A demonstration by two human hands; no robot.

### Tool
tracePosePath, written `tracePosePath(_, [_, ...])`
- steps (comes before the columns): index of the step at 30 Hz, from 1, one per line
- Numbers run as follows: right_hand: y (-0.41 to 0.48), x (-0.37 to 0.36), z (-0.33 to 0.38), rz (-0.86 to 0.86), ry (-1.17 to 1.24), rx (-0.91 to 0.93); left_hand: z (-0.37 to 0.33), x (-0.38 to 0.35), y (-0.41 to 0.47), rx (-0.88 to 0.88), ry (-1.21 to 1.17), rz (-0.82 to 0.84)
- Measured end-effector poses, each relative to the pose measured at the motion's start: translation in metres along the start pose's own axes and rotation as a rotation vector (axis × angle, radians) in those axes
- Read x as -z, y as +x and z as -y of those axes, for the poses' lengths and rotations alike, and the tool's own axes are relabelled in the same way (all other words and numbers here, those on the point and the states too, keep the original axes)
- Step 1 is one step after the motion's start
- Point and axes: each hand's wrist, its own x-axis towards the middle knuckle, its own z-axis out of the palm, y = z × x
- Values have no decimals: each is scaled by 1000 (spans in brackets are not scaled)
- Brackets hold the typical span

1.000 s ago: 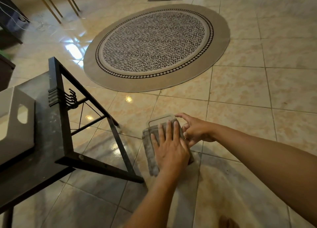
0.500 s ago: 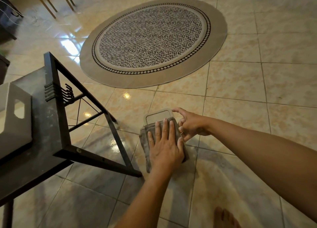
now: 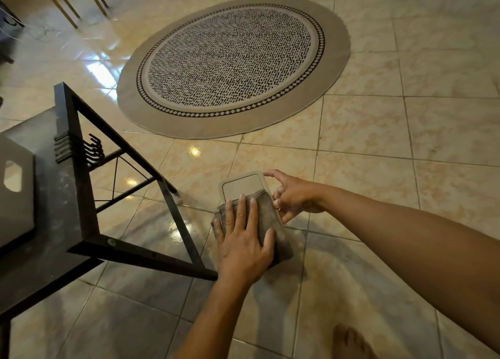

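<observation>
A flat beige lid-like piece (image 3: 244, 187) with a rounded rim is held above the tiled floor. A folded grey-brown cloth (image 3: 267, 218) covers its near part. My left hand (image 3: 243, 239) lies flat on the cloth with straight fingers, pressing it onto the piece. My right hand (image 3: 293, 196) grips the piece's right edge, index finger on the far corner, the other fingers curled at the side. The lower part of the piece is hidden under the cloth and my left hand.
A dark table (image 3: 48, 223) with a black metal frame and hooks (image 3: 93, 149) stands at the left, a grey box (image 3: 15, 193) on it. A round patterned rug (image 3: 232, 61) lies beyond. A bare foot (image 3: 349, 342) shows at the bottom.
The cloth under my left hand has slid toward me, uncovering more of the beige piece's far end. My right hand keeps its hold on the edge.
</observation>
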Motion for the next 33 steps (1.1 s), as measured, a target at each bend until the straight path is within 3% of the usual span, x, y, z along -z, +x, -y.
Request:
tracePosePath(6, [-2, 0, 2, 26, -3, 6, -8, -8, 9, -23, 85, -35])
tracePosePath(18, [-1, -1, 2, 10, -29, 8, -6, -5, 32, 71, 27, -66])
tracePosePath(23, [1, 1, -1, 54, 14, 8, -1, -14, 7, -53, 95, -67])
tracePosePath(28, [2, -1, 0, 39, -5, 4, 12, -7, 38, 56, 45, -120])
tracePosePath(33, [1, -1, 1, 67, -9, -2, 5, -5, 43, -137, 125, -119])
